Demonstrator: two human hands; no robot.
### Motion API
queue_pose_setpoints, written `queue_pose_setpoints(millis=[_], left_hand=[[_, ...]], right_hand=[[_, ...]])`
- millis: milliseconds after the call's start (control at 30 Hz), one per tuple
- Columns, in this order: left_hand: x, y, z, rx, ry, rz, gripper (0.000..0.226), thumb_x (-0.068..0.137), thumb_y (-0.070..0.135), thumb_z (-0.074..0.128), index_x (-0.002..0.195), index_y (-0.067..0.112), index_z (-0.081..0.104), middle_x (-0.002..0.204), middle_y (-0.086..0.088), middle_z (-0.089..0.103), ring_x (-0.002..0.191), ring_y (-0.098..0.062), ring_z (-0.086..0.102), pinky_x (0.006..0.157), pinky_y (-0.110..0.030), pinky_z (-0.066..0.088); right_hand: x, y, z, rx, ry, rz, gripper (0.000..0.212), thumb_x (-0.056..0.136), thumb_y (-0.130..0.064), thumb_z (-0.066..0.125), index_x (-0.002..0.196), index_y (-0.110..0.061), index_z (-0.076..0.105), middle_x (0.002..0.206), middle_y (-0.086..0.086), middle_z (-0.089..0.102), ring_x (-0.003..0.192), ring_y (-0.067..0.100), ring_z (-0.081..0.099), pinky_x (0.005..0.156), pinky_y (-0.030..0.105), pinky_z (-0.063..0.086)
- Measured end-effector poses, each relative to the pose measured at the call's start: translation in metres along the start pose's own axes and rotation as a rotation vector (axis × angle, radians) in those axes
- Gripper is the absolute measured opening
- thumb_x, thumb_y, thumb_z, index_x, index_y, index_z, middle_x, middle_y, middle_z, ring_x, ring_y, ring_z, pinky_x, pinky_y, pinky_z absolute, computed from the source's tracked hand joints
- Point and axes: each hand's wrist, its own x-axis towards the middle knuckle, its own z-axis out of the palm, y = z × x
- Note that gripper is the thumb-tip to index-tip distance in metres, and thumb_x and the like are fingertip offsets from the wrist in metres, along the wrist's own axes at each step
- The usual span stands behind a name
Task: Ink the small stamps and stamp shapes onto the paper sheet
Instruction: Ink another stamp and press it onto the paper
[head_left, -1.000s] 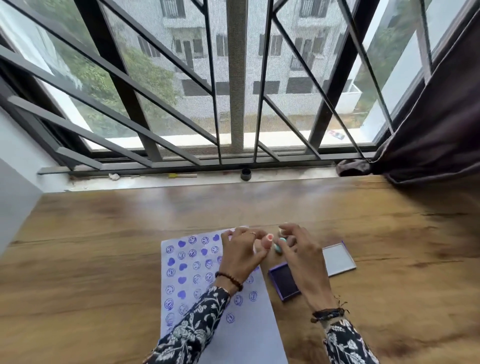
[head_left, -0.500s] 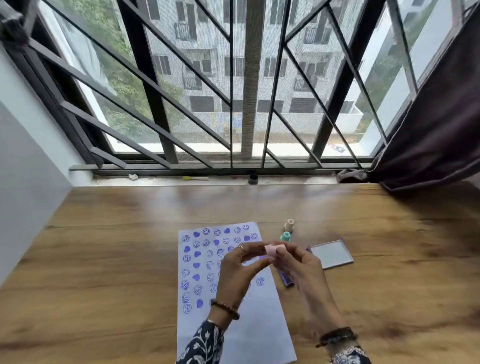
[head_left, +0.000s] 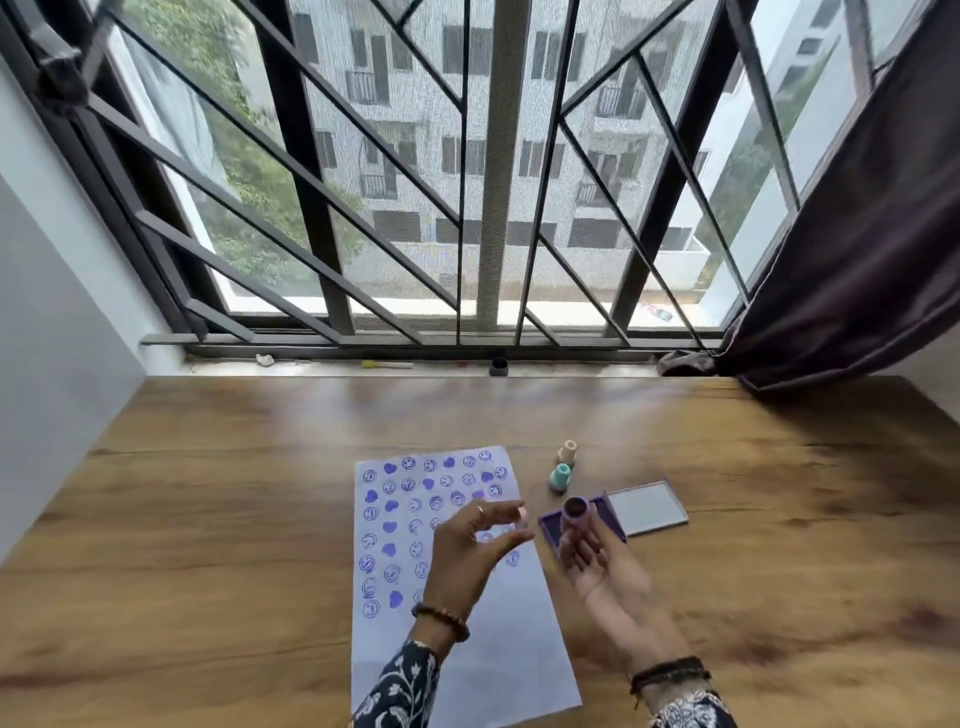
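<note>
The white paper sheet (head_left: 467, 654) lies on the wooden table (head_left: 208, 519), its upper left part covered with purple hearts and smiley prints. My right hand (head_left: 597, 561), palm up over the open purple ink pad (head_left: 549, 526), holds a small stamp (head_left: 575, 512) with its dark round face turned upward. My left hand (head_left: 467, 545) hovers above the sheet with thumb and forefinger curled close together. A pinkish spot shows at the fingertips, and blur hides whether it is a held piece. A teal stamp (head_left: 560, 477) and a beige stamp (head_left: 567, 452) stand upright beyond the pad.
The ink pad's lid (head_left: 647, 509) lies open flat to the right. A small dark cap (head_left: 498, 366) and a yellow stick (head_left: 387, 365) sit on the window sill. A dark curtain (head_left: 857, 260) hangs at the right, and a grey wall (head_left: 52, 338) borders the left.
Half a second ago both hands pinched a pink stamp together over the sheet. They have parted: the right now holds the stamp face up over the pad, the left has drawn back.
</note>
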Motion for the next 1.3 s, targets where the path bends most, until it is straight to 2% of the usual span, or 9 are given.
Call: queue_pose_setpoints(millis=[200,300,400,533,700,900,1033,1167,1300], left_hand=[[0.008,-0.016,0.015,0.088,-0.161,-0.134,0.025,0.067,0.008,0.077,0.091,0.013,0.071,0.099,-0.008,0.072,0.084,-0.012,0.064,0.069,-0.001,0.044],[0.014,-0.022,0.019,0.146,-0.267,-0.167,0.023,0.068,0.007,0.076,0.090,0.011,0.070,0.119,-0.009,0.065,0.077,-0.016,0.061,0.063,-0.003,0.044],[0.021,-0.024,0.023,0.169,-0.341,-0.171,0.020,0.066,0.004,0.075,0.085,0.010,0.070,0.129,-0.015,0.056,0.099,-0.019,0.064,0.060,-0.001,0.042],[0.030,-0.025,0.030,0.146,-0.453,-0.180,0.024,0.068,0.002,0.074,0.072,0.024,0.066,0.111,0.003,0.069,0.116,-0.035,0.055,0.060,0.001,0.040],[0.037,-0.035,0.035,0.211,-0.488,-0.188,0.015,0.068,0.004,0.075,0.081,0.010,0.070,0.123,-0.018,0.061,0.113,-0.036,0.056,0.055,0.001,0.039],[0.039,-0.043,0.038,0.276,-0.524,-0.183,0.018,0.068,0.004,0.075,0.086,0.005,0.070,0.131,-0.017,0.052,0.117,-0.033,0.055,0.052,0.002,0.038],[0.041,-0.042,0.036,0.287,-0.529,-0.174,0.020,0.069,0.003,0.074,0.088,0.005,0.070,0.139,-0.019,0.044,0.116,-0.033,0.054,0.050,0.001,0.037],[0.045,-0.043,0.035,0.284,-0.533,-0.170,0.019,0.069,0.003,0.073,0.088,0.004,0.069,0.136,-0.020,0.048,0.109,-0.012,0.059,0.052,-0.001,0.039],[0.044,-0.046,0.036,0.282,-0.550,-0.148,0.018,0.069,0.002,0.071,0.087,0.005,0.070,0.125,-0.021,0.059,0.132,-0.008,0.037,0.057,0.001,0.040]], right_hand=[[0.015,-0.016,-0.025,-0.398,0.109,-0.238,0.009,0.087,-0.004,0.056,0.092,-0.005,0.063,0.080,0.009,0.071,0.072,0.013,0.066,0.059,0.018,0.056],[0.019,-0.029,-0.037,-0.944,0.265,-0.479,0.007,0.078,-0.016,0.071,0.081,-0.016,0.065,0.085,0.008,0.071,0.080,0.019,0.066,0.070,0.029,0.054],[0.019,-0.035,-0.041,-1.362,0.293,-0.634,0.007,0.079,-0.029,0.069,0.078,-0.026,0.063,0.081,-0.004,0.069,0.078,0.013,0.065,0.066,0.030,0.050],[0.026,-0.030,-0.042,-1.632,0.214,-0.767,0.005,0.085,-0.021,0.063,0.082,-0.024,0.061,0.081,-0.002,0.063,0.076,0.015,0.060,0.067,0.026,0.046],[0.030,-0.027,-0.044,-1.805,0.227,-0.799,0.004,0.087,-0.018,0.061,0.086,-0.014,0.063,0.086,0.005,0.064,0.080,0.021,0.061,0.069,0.029,0.046],[0.034,-0.028,-0.039,-1.963,0.185,-0.804,0.008,0.088,-0.018,0.059,0.084,-0.011,0.060,0.084,0.007,0.062,0.076,0.023,0.061,0.066,0.030,0.048],[0.040,-0.036,-0.035,-1.966,0.159,-0.700,0.008,0.086,-0.016,0.060,0.080,-0.011,0.060,0.080,0.007,0.062,0.074,0.021,0.059,0.064,0.026,0.040],[0.048,-0.048,-0.021,-2.003,0.145,-0.566,0.005,0.080,-0.012,0.062,0.080,-0.011,0.066,0.084,0.010,0.070,0.081,0.024,0.062,0.066,0.025,0.039],[0.053,-0.056,-0.005,-2.045,0.158,-0.381,0.010,0.073,-0.007,0.065,0.080,-0.008,0.072,0.089,0.016,0.074,0.091,0.029,0.066,0.070,0.023,0.042]])
